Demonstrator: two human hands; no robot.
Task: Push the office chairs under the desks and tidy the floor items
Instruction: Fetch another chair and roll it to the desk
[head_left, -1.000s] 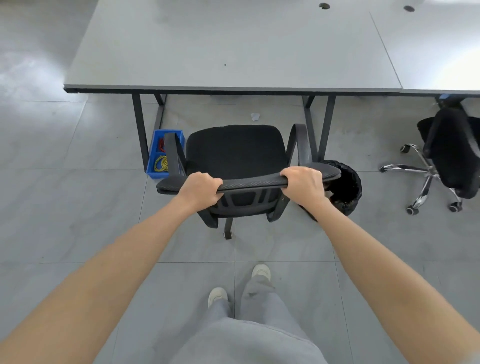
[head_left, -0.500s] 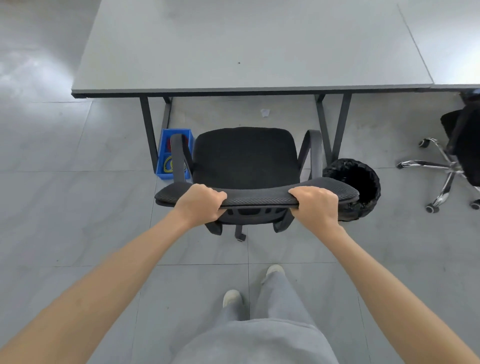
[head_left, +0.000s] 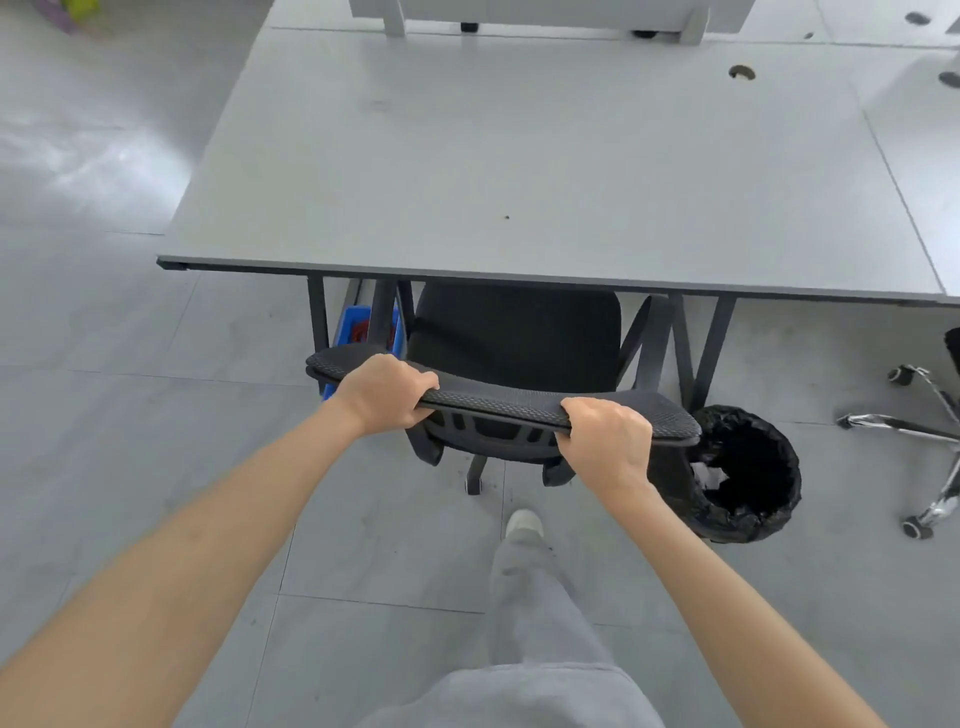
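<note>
A black mesh office chair (head_left: 514, 338) stands in front of me, the front of its seat under the edge of the grey desk (head_left: 519, 171). My left hand (head_left: 384, 392) grips the top of the backrest near its left end. My right hand (head_left: 608, 441) grips the same top edge towards the right end. The chair's armrests reach just under the desk edge, between the black desk legs. One caster shows below the backrest.
A black-lined waste bin (head_left: 748, 473) stands on the floor right of the chair, touching or close to the backrest end. A blue crate (head_left: 358, 322) sits under the desk's left side. A second chair's chrome base (head_left: 930, 436) is at the far right. My foot (head_left: 524, 522) is behind the chair.
The chair has rolled forward, and its seat front now lies under the desk edge. I have stepped closer, both hands still gripping the backrest.
</note>
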